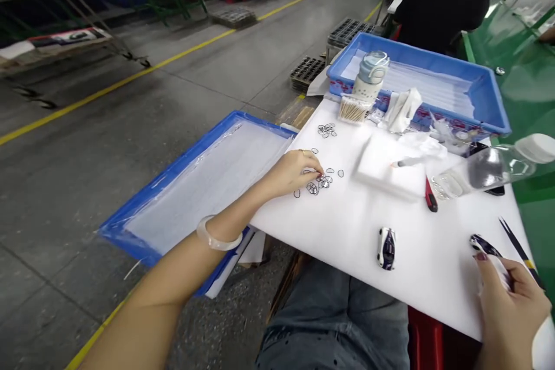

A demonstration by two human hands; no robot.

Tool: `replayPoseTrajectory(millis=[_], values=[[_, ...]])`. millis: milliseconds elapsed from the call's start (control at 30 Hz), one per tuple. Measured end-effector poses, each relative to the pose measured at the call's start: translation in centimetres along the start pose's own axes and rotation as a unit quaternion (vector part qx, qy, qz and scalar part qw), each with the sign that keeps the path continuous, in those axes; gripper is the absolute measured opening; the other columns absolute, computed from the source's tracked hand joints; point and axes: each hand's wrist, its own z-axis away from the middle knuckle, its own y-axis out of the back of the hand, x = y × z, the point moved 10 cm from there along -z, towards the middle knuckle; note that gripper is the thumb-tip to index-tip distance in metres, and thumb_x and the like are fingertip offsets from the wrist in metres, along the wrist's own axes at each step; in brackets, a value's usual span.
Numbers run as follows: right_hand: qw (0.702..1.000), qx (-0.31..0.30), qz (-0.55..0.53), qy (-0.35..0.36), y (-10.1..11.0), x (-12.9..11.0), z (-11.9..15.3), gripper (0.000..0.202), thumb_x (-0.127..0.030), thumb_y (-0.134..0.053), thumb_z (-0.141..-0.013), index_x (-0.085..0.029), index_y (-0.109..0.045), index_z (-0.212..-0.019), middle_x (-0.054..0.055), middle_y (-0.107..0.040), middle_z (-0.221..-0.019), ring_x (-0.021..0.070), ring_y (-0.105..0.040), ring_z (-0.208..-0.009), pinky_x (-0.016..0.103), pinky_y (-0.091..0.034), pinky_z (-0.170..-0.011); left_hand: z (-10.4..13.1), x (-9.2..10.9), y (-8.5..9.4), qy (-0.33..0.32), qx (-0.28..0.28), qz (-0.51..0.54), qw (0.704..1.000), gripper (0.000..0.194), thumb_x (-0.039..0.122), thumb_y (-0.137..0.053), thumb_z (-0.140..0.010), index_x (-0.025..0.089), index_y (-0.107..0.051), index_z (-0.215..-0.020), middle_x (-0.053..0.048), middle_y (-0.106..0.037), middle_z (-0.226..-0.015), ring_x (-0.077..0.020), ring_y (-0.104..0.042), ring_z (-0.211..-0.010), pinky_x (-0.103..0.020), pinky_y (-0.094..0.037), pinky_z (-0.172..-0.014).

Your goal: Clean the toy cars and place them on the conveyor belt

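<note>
My left hand (299, 173) reaches over the white board, its thumb and forefinger pinched together at a loose pile of thin black rings (313, 188). Whether a ring sits between the fingertips is hidden. At the right edge, my right hand (509, 295) is closed around a small white and dark toy car (484, 244), whose one end sticks out past the thumb. A second toy car (386, 248), white with a dark middle, rests near the board's front edge. Farther back lies another group of black rings (326, 130).
Black tweezers (515, 241) lie beside my right hand. A red cutter (430, 196), a white foam block (390, 165), a clear bottle (489, 170) and cotton swabs (353, 110) are on the board (338, 231). Blue trays (173, 185) flank it; a person in black (444, 3) sits beyond.
</note>
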Motion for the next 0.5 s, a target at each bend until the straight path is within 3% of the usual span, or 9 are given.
replayPoseTrajectory(millis=[233,300,367,433,500], values=[[0.996,-0.017,-0.086,0.01,0.0,-0.1,0.4,0.035,-0.051,-0.072,-0.069,-0.019,-0.068,-0.083,-0.003,-0.046,-0.055,0.0135,-0.036,-0.049,0.029,-0.028,-0.05,-0.4,0.1,-1.0,0.067,0.019,-0.066,0.995,0.027,0.017,-0.052,-0.088,0.017,-0.077,-0.099,-0.005,-0.078,-0.097,-0.0193,-0.071,-0.086,-0.03,-0.054,-0.082],[0.993,-0.011,-0.112,0.025,0.1,-0.3,0.6,0.032,-0.048,-0.07,-0.074,-0.018,-0.068,-0.084,-0.002,-0.054,-0.063,0.0111,-0.035,-0.049,0.027,-0.027,-0.048,-0.5,0.6,-1.4,0.056,0.018,-0.092,0.994,0.028,0.016,-0.05,-0.089,0.013,-0.076,-0.1,-0.007,-0.077,-0.099,-0.021,-0.072,-0.088,-0.032,-0.055,-0.083],[0.987,0.001,-0.153,0.048,0.3,-0.7,0.9,0.027,-0.045,-0.067,-0.08,-0.018,-0.066,-0.082,0.003,-0.066,-0.085,0.0093,-0.038,-0.05,0.026,-0.029,-0.048,-0.1,1.3,-1.7,0.041,0.017,-0.111,0.993,0.029,0.017,-0.049,-0.09,0.011,-0.076,-0.101,-0.009,-0.077,-0.099,-0.0234,-0.072,-0.087,-0.035,-0.055,-0.082],[0.97,-0.016,-0.236,0.061,0.2,-1.1,1.2,0.025,-0.043,-0.065,-0.085,-0.019,-0.06,-0.08,0.006,-0.069,-0.104,0.0092,-0.043,-0.05,0.026,-0.033,-0.046,0.8,2.4,-2.3,0.01,0.021,-0.13,0.991,0.029,0.021,-0.049,-0.091,0.012,-0.075,-0.102,-0.01,-0.077,-0.1,-0.0252,-0.072,-0.085,-0.038,-0.056,-0.079],[0.949,-0.047,-0.298,0.088,0.4,-2.5,1.3,0.026,-0.043,-0.064,-0.087,-0.02,-0.057,-0.077,0.005,-0.071,-0.091,0.0106,-0.045,-0.046,0.026,-0.034,-0.043,2.1,4.2,-3.0,-0.056,0.046,-0.17,0.983,0.029,0.025,-0.049,-0.094,0.015,-0.073,-0.107,-0.008,-0.077,-0.101,-0.0249,-0.073,-0.088,-0.036,-0.057,-0.076]])
